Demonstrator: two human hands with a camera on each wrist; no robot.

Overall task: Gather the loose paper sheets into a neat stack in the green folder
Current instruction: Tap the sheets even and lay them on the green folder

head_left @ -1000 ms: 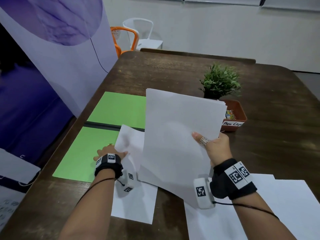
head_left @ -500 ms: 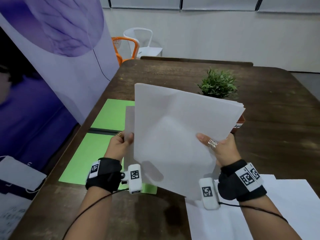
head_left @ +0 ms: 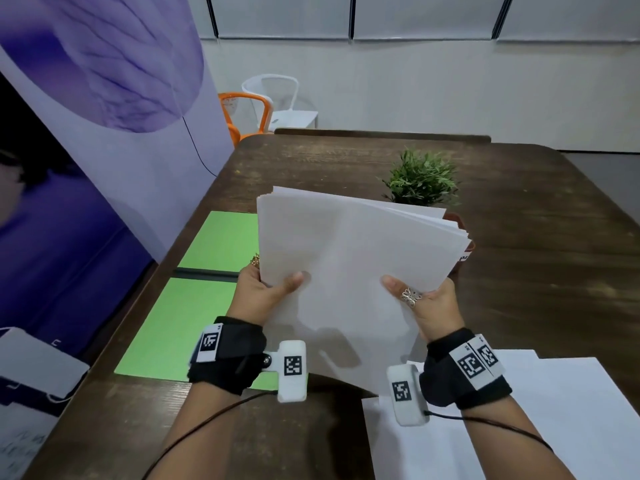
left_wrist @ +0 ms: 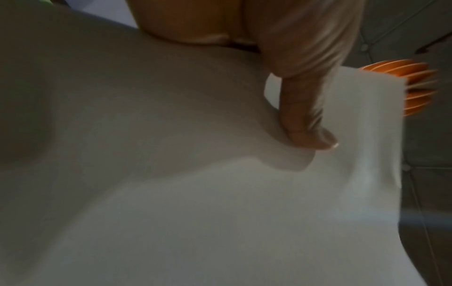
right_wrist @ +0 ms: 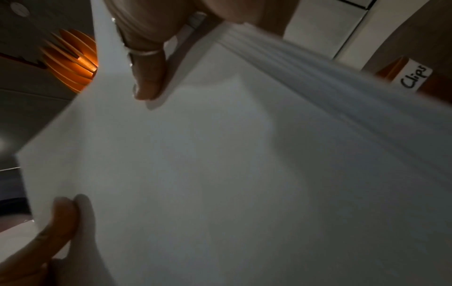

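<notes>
A bundle of several white paper sheets is held up above the table, tilted, its far edges fanned out unevenly. My left hand pinches its left edge, thumb on the front face, fingers behind. My right hand grips the right edge the same way, a ring on the thumb. The left wrist view shows the left thumb pressed on the paper. The right wrist view shows the ringed thumb on the sheets, layered edges visible. The green folder lies open on the table, left of the bundle.
More loose white sheets lie on the table at the near right. A small potted plant and a brown paper-clip tray stand behind the bundle. A purple banner borders the wooden table on the left.
My left hand picked a sheet off the table, brought it to the bundle and now grips the bundle's left edge. The bundle has risen and both hands hold it together.
</notes>
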